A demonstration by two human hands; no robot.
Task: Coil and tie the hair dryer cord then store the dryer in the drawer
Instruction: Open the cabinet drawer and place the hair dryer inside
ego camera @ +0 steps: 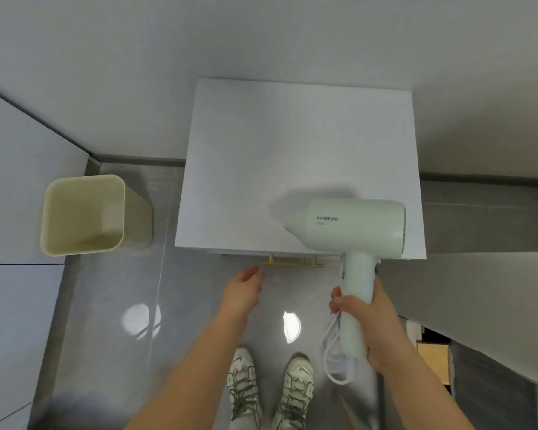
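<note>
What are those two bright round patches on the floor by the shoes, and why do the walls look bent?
Head view: the patches are glare, likely lamps mirrored in the glossy floor; the wide lens curves straight lines toward the edges; the hair dryer casts a soft shadow on the cabinet top.

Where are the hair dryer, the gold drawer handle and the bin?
hair dryer (345, 225): head view, on the barrel beside the logo.
drawer handle (292, 264): head view, on the middle of the gold bar.
bin (137, 221): head view, on its right outer wall.
</note>
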